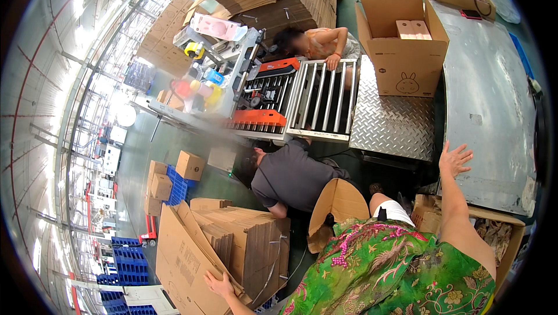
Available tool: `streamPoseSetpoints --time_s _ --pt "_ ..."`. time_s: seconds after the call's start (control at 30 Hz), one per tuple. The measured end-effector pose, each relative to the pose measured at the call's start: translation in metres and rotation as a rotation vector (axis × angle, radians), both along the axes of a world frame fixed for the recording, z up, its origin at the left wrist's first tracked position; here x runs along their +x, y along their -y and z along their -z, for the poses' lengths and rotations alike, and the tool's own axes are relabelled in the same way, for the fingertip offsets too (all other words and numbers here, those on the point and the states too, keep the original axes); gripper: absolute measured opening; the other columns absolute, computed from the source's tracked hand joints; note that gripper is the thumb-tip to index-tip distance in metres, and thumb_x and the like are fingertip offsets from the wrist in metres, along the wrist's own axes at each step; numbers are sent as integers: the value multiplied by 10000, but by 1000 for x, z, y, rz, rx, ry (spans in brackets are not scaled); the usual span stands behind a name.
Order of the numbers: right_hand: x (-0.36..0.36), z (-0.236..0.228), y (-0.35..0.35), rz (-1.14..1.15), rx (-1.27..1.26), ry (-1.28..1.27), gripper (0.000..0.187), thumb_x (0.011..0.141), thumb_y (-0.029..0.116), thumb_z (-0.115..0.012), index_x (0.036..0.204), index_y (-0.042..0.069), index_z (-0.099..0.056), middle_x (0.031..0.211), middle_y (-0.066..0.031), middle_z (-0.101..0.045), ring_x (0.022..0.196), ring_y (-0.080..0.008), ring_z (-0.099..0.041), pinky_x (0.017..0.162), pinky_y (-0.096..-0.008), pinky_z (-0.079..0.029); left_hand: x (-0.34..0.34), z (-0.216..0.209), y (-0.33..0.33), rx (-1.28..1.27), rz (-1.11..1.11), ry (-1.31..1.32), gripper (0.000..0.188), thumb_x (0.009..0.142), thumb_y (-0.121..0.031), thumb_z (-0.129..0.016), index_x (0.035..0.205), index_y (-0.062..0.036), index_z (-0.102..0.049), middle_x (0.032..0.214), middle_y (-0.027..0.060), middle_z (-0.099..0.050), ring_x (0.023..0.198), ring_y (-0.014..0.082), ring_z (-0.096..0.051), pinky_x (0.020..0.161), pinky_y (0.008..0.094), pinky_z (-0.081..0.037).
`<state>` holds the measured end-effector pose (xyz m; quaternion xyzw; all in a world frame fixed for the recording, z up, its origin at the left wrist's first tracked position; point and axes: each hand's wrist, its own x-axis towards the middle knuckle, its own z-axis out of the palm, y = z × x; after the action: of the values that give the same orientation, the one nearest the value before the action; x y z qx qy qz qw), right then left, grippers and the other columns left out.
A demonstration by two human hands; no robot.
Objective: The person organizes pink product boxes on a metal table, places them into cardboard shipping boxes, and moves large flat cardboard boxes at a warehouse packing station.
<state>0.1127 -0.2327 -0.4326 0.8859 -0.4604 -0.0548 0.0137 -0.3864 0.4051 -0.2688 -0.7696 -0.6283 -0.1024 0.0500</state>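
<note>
My left hand (219,285) lies on the face of a flattened brown carton (185,257), near its edge, with the fingers stretched out. That carton leans against a strapped stack of flattened cartons (261,254). My right hand (455,160) is spread open at the near left edge of a grey metal table (488,111), holding nothing. Ahead of it, an open carton (404,65) with a rabbit drawing stands on a diamond-plate platform (392,126). Small pale pink boxes (413,29) show inside the carton.
One person (302,175) bends down beside the roller conveyor (322,97); another (319,45) crouches beyond it, a hand on its frame. Orange-sided carton-sealing machine (258,117) adjoins the rollers. A carton with crumpled brown paper (494,236) sits below the table. Cardboard stacks (279,1) stand behind.
</note>
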Motion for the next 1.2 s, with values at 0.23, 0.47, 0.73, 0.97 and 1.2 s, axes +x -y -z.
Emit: streamPoseSetpoints --time_s 0.23,0.47,0.73,0.97,1.2 --pt "0 5 3 -2 -9 -3 773 925 616 -292 1460 64 -211 1510 -215 -180 1415 -326 -124 1059 -622 -190 -2 4 -4 8 -4 -31 785 740 -343 -667 1419 -88 -365 1501 155 -262 1384 278 -249 1110 469 -195" --pt "1 3 0 -1 -15 -4 777 923 619 -295 1460 63 -216 1507 -218 -190 1413 -327 -134 1057 -621 -192 1 -2 -1 9 -14 -34 789 736 -339 -673 1418 -86 -366 1502 154 -262 1383 278 -253 1109 468 -198" --pt "-1 2 1 1 -6 26 779 921 621 -299 1459 64 -218 1506 -217 -193 1410 -329 -141 1059 -620 -191 -4 4 -5 17 15 -11 783 742 -336 -679 1416 -84 -369 1498 160 -269 1378 286 -260 1102 472 -206" --pt "-1 1 2 2 -21 20 779 917 622 -309 1457 66 -226 1502 -220 -197 1406 -334 -152 1052 -628 -196 -8 5 -6 14 42 2 796 744 -343 -683 1426 -100 -353 1495 168 -270 1374 311 -260 1106 474 -201" --pt "9 49 3 6 -154 23 820 878 694 -299 1448 105 -286 1490 -218 -241 1403 -346 -169 1007 -674 -201 -22 7 -19 27 -35 -148 926 751 -445 -673 1460 -41 -236 1497 226 -231 1363 384 -245 1115 479 -194"
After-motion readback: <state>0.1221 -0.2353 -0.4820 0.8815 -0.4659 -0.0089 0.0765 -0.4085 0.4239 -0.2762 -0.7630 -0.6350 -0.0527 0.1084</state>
